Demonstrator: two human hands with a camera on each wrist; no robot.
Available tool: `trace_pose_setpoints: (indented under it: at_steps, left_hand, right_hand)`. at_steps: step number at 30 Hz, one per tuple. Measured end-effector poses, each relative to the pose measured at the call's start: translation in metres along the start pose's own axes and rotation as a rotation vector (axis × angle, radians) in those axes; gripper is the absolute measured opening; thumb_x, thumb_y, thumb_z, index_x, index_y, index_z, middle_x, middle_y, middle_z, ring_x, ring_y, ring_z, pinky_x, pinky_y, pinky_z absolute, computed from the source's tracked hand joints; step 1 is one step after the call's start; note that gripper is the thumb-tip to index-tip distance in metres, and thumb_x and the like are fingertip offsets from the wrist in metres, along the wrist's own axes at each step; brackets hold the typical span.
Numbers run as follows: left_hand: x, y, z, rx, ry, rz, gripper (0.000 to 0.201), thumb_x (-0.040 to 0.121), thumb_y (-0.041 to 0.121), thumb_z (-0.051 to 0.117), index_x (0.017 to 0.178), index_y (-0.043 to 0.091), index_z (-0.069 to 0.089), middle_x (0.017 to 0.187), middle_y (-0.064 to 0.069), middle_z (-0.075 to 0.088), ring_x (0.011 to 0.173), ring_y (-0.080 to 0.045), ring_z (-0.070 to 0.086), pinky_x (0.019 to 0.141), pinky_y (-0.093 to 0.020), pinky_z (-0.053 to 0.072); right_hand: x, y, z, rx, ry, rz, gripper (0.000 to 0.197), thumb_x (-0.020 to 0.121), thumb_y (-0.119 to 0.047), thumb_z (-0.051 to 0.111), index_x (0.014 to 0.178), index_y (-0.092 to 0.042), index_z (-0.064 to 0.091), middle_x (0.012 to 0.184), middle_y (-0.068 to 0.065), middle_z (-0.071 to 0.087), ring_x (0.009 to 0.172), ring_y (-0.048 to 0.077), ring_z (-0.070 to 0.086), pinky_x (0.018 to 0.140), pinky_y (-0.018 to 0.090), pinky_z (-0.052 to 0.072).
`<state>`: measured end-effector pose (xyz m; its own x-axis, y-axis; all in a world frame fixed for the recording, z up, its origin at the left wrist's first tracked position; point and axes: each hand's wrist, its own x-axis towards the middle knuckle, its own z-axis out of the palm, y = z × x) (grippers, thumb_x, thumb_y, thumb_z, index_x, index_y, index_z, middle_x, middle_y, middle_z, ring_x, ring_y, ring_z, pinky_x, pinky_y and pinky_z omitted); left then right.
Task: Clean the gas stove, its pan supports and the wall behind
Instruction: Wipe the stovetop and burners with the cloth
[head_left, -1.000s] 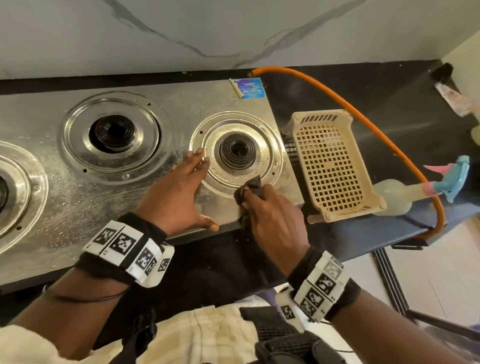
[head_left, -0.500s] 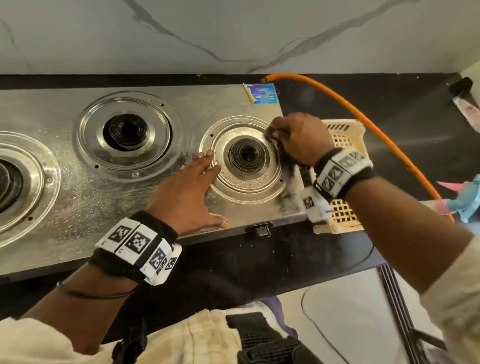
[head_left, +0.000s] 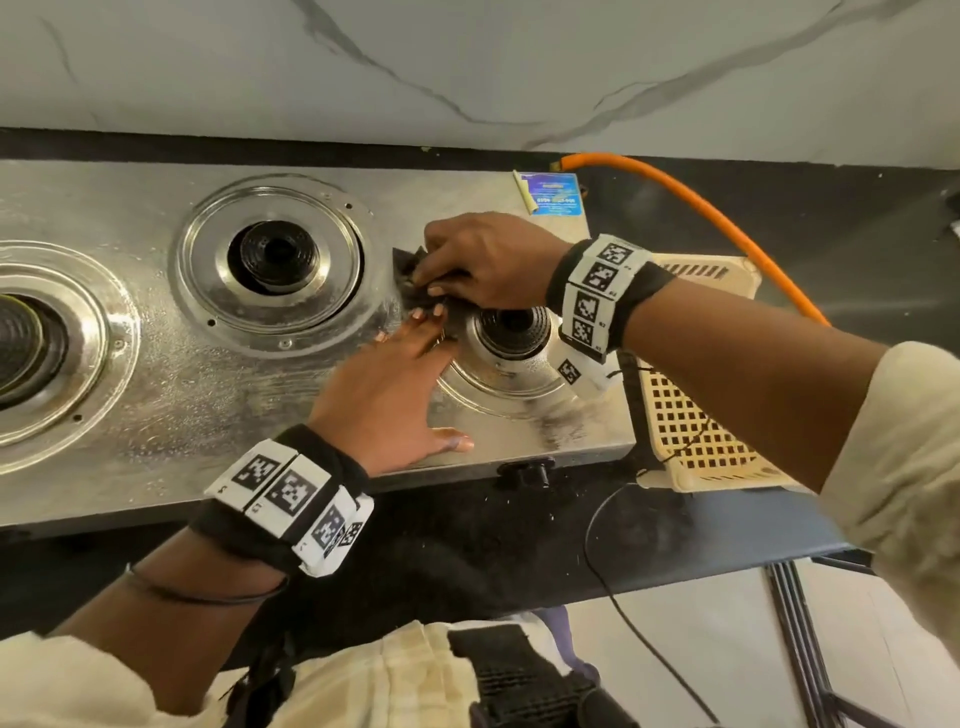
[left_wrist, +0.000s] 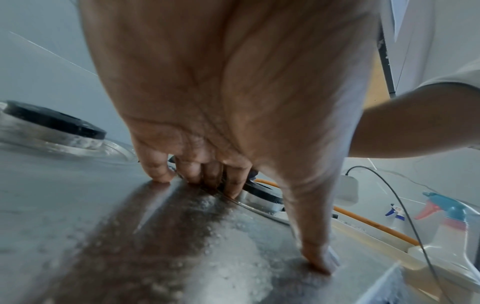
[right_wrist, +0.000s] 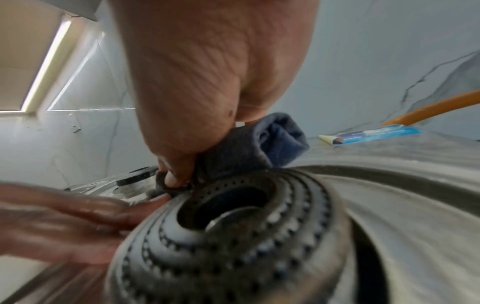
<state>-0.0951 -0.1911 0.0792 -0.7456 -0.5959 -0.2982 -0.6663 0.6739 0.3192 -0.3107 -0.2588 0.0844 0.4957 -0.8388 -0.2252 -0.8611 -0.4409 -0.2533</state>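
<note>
Head view: stove (head_left: 156, 415) fills left and centre of frame, steel top wet and speckled.
Right hand (head_left: 488, 260): centre frame, fingers clenched round dark cloth (head_left: 410, 270), rubbing beside right burner (head_left: 511, 325).
Left hand (head_left: 389, 395): fingers straight, pressed flat on stove top, bracing.
Cloth: soft, limp, light; bunch it to hold.
Stove: stiff, looks slippery; hold by flat top.
Wall (head_left: 467, 62): upper frame, untouched.
Basket (head_left: 696, 415): right of stove.

Dark grey cloth (right_wrist: 233, 156), orange hose (head_left: 691, 202)
</note>
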Motion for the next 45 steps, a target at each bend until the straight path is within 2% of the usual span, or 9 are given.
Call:
trace_pose_setpoints:
  at_steps: [5, 10, 15, 22, 28, 33, 37, 42, 45]
  left_hand:
    - [0.001, -0.004, 0.002, 0.037, -0.047, 0.005, 0.112, 0.08, 0.079, 0.063, 0.164, 0.025, 0.013, 0.173, 0.0, -0.001, 0.159, -0.021, 0.006, 0.125, -0.044, 0.018]
    - [0.001, -0.008, 0.005, 0.032, -0.047, 0.021, 0.111, 0.082, 0.078, 0.061, 0.165, 0.025, 0.007, 0.173, 0.0, -0.005, 0.159, -0.02, 0.002, 0.125, -0.042, 0.014]
    - [0.002, -0.009, 0.007, 0.048, -0.047, 0.04, 0.11, 0.085, 0.078, 0.057, 0.165, 0.024, 0.004, 0.173, -0.002, -0.008, 0.159, -0.021, -0.001, 0.124, -0.04, 0.011]
    - [0.0, -0.019, 0.004, -0.11, -0.079, 0.072, 0.105, 0.086, 0.07, 0.064, 0.165, 0.028, 0.01, 0.173, 0.004, -0.007, 0.159, -0.018, -0.002, 0.125, -0.042, 0.011]
    - [-0.015, -0.034, -0.001, -0.3, -0.067, 0.063, 0.086, 0.092, 0.057, 0.068, 0.163, 0.033, 0.027, 0.171, 0.01, 0.017, 0.152, -0.014, 0.026, 0.117, -0.027, 0.019]
    - [-0.036, -0.048, -0.005, -0.454, -0.02, 0.092, 0.038, 0.089, 0.049, 0.076, 0.125, 0.039, 0.07, 0.124, 0.016, 0.07, 0.111, 0.001, 0.063, 0.1, -0.031, 0.05]
    - [-0.039, -0.044, -0.017, -0.528, 0.105, 0.135, 0.013, 0.091, 0.028, 0.075, 0.102, 0.033, 0.08, 0.092, 0.018, 0.076, 0.085, 0.003, 0.069, 0.081, -0.026, 0.056]
    - [-0.029, -0.042, -0.029, -0.479, 0.143, 0.186, 0.012, 0.084, 0.031, 0.08, 0.095, 0.03, 0.075, 0.089, 0.018, 0.073, 0.086, 0.002, 0.067, 0.08, -0.014, 0.049]
    - [-0.015, -0.048, -0.028, -0.432, 0.132, 0.199, 0.018, 0.085, 0.03, 0.079, 0.103, 0.03, 0.073, 0.097, 0.019, 0.069, 0.093, 0.002, 0.063, 0.084, -0.024, 0.049]
  right_hand:
    - [-0.02, 0.02, -0.004, 0.028, 0.076, 0.225, 0.031, 0.105, -0.032, 0.057, 0.134, -0.029, 0.07, 0.11, -0.004, 0.056, 0.097, 0.013, 0.049, 0.082, 0.033, 0.043]
    - [-0.068, 0.047, -0.002, -0.002, 0.079, 0.496, 0.034, 0.108, -0.034, 0.051, 0.139, -0.028, 0.064, 0.12, 0.003, 0.062, 0.107, 0.027, 0.06, 0.092, 0.044, 0.052]
    - [-0.073, 0.034, 0.005, 0.01, 0.13, 0.607, 0.035, 0.109, -0.028, 0.051, 0.141, -0.025, 0.065, 0.119, 0.006, 0.062, 0.108, 0.028, 0.06, 0.09, 0.041, 0.049]
    - [-0.013, -0.014, -0.009, -0.031, 0.068, 0.422, 0.033, 0.105, -0.038, 0.057, 0.134, -0.029, 0.07, 0.117, 0.001, 0.063, 0.109, 0.023, 0.059, 0.094, 0.037, 0.046]
    - [0.003, -0.07, 0.013, -0.127, 0.081, 0.279, 0.025, 0.105, -0.034, 0.055, 0.114, -0.03, 0.078, 0.107, -0.004, 0.067, 0.091, 0.018, 0.06, 0.082, 0.034, 0.031]
    - [-0.02, -0.09, 0.046, -0.021, 0.241, 0.229, 0.02, 0.095, -0.017, 0.065, 0.088, -0.025, 0.081, 0.083, -0.007, 0.067, 0.078, 0.017, 0.061, 0.082, 0.039, 0.046]
    - [-0.043, -0.109, 0.066, 0.09, 0.349, 0.168, 0.01, 0.093, -0.021, 0.072, 0.083, -0.021, 0.077, 0.076, -0.005, 0.063, 0.071, 0.014, 0.053, 0.082, 0.038, 0.05]
    - [-0.072, -0.126, 0.078, 0.213, 0.4, 0.213, 0.031, 0.097, -0.035, 0.054, 0.101, -0.018, 0.08, 0.095, -0.002, 0.075, 0.089, 0.021, 0.066, 0.09, 0.042, 0.05]
    - [-0.094, -0.124, 0.085, 0.228, 0.409, 0.248, 0.022, 0.091, -0.019, 0.072, 0.111, -0.022, 0.08, 0.114, -0.003, 0.078, 0.108, 0.019, 0.069, 0.1, 0.041, 0.05]
